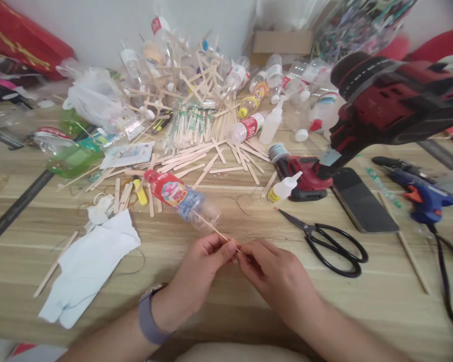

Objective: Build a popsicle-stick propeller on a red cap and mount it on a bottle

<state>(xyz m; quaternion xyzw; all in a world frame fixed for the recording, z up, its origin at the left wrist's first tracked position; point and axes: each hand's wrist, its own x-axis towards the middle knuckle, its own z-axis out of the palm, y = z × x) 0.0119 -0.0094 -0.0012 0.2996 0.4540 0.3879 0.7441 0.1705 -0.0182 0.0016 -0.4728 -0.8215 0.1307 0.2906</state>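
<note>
Between thumb and fingers, my left hand pinches a thin wooden stick that slants up and to the left. My right hand meets it at the stick's lower end, fingers closed around that end; the fingertips are partly hidden. The stick's far tip overlaps a clear plastic bottle with a red and blue label, which lies on its side; I cannot tell whether they touch. Right of my hands, black-handled scissors lie on the wooden table.
A red cordless drill stands at the right, near a small glue bottle, a phone and a blue glue gun. Popsicle sticks and plastic bottles crowd the back. White paper lies at the left.
</note>
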